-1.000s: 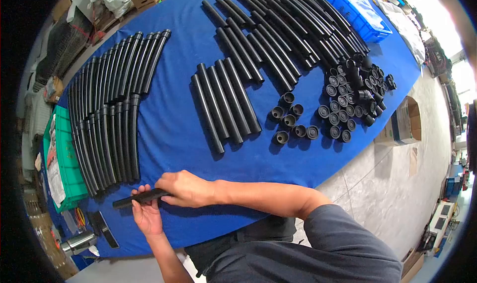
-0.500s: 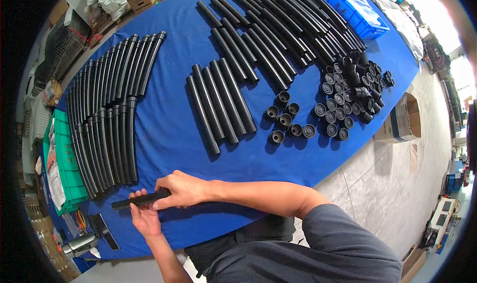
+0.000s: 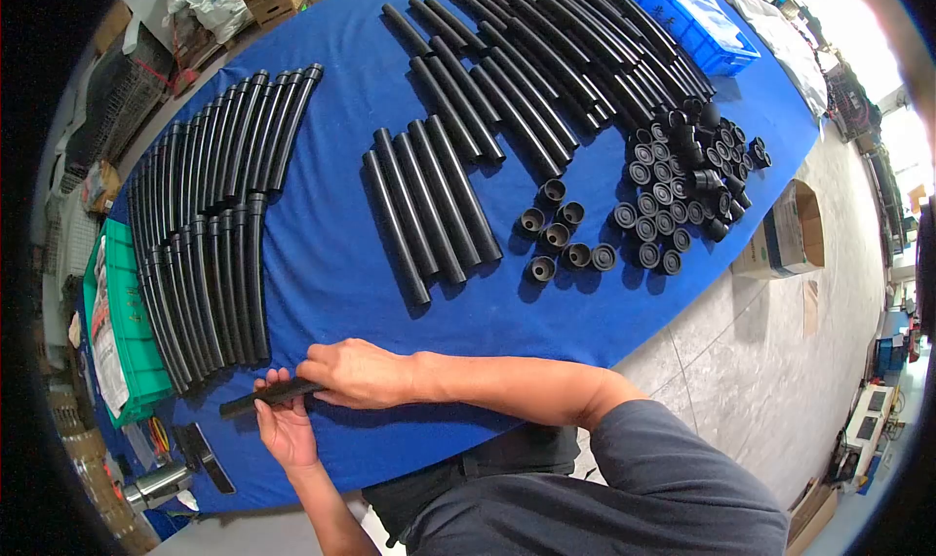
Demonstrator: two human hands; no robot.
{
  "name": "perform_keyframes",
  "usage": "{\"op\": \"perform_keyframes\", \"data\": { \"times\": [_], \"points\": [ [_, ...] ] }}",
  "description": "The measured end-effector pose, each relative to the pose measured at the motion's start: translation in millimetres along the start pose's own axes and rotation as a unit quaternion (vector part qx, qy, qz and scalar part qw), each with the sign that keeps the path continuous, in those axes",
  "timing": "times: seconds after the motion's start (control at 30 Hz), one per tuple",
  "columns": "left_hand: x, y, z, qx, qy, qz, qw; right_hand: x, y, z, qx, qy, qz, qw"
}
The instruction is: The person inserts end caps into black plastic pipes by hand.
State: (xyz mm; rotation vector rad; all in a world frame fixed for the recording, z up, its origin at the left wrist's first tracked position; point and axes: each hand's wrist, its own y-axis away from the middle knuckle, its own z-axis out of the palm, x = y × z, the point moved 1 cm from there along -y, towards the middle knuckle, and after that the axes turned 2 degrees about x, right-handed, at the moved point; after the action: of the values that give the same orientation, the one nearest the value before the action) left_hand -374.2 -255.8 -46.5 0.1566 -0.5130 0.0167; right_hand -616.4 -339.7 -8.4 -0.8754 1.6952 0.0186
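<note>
A short black tube (image 3: 244, 402) is held nearly level over the blue cloth at the lower left. The fingers of my left hand (image 3: 286, 430) are wrapped round its middle from below. My right hand (image 3: 357, 373) is closed over the tube's right end and hides it. Up and to the left, black tubes with capped ends (image 3: 224, 156) lie in two overlapping rows. Several plain black tubes (image 3: 429, 205) lie in the middle, with more behind them. Black round caps (image 3: 556, 235) sit right of these tubes, beside a larger pile of caps (image 3: 673, 180).
A green crate (image 3: 146, 361) stands at the left edge of the blue table (image 3: 341, 312). Near it lie a dark phone-like object (image 3: 211, 460) and a metal cylinder (image 3: 159, 485). A blue crate (image 3: 717, 57) is at the back right, and an open cardboard box (image 3: 801, 229) is on the floor.
My right hand has slid slightly and its fingers have closed further over the tube's right end. My left hand stays nearly in place round the tube.
</note>
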Motion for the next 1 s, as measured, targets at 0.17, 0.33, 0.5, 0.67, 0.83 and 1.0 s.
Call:
{"op": "perform_keyframes", "data": {
  "times": [0.17,0.33,0.5,0.67,0.83,1.0],
  "points": [
    [1.6,0.7,-4.1,-0.038,-0.012,-0.004,0.999,-15.6,-13.6,-22.7,-0.217,-0.215,0.276,0.911],
    [0.0,-0.2,-3.4,-0.019,-0.027,0.007,0.999,-3.2,1.4,4.8,0.02,0.094,-0.072,0.993],
    [1.1,1.0,-5.2,-0.034,-0.029,0.009,0.999,-8.9,-11.0,-19.8,-0.153,-0.171,0.214,0.949],
    [0.0,-0.8,-0.1,-0.024,-0.022,0.004,0.999,-1.6,3.2,2.9,0.017,0.055,-0.053,0.997],
    [1.3,0.0,-3.7,-0.036,-0.013,-0.001,0.999,17.4,1.2,13.9,-0.055,-0.071,0.045,0.995],
    [1.4,0.1,-5.7,-0.009,-0.012,0.005,1.0,-5.6,3.0,-0.8,0.016,0.058,-0.026,0.998]
  ]
}}
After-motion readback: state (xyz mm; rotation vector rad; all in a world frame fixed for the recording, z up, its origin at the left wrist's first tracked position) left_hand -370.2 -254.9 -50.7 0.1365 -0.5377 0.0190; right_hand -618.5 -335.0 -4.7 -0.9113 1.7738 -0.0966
